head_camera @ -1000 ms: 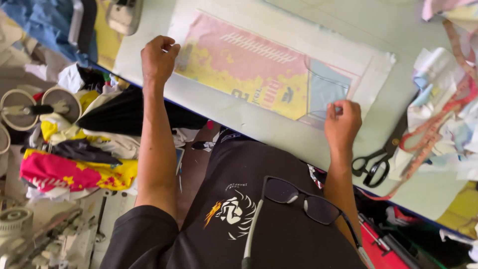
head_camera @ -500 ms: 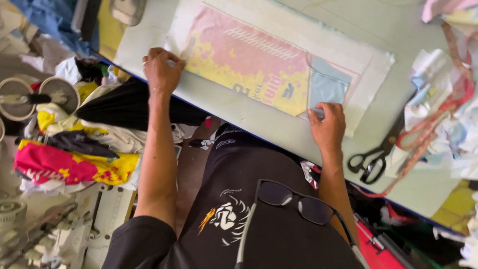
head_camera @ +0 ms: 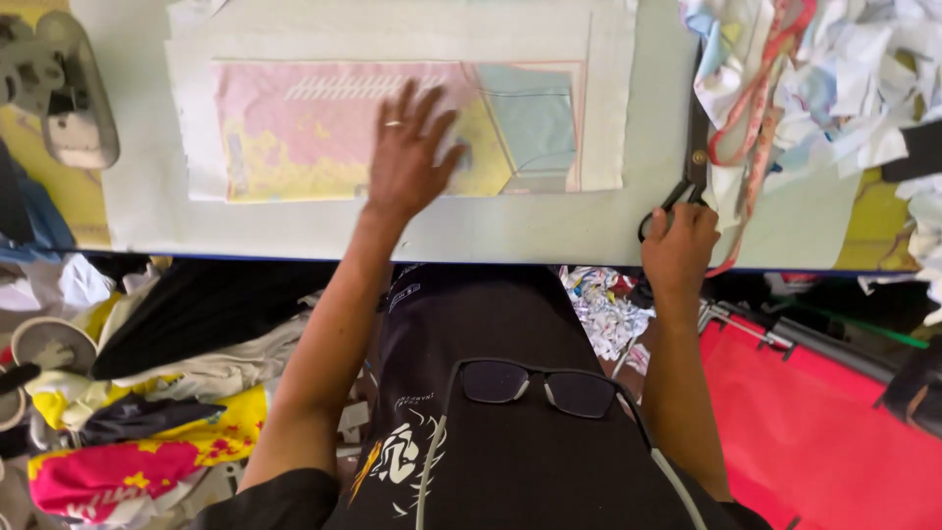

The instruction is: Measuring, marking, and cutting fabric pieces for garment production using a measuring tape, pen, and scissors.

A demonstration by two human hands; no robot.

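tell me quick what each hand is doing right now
Left hand: open, fingers spread, flat on the printed fabric panel.
Right hand: closed on the handles of the black scissors.

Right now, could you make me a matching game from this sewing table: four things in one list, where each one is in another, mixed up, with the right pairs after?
Things:
1. left hand
2. right hand
3. glasses
4. iron

Places:
A. at the table's far left edge
B. hanging on the black shirt's front
C. flat on the pink and yellow printed cloth
D. on the scissors' handles at the table's near edge

Pairs: 1-C, 2-D, 3-B, 4-A
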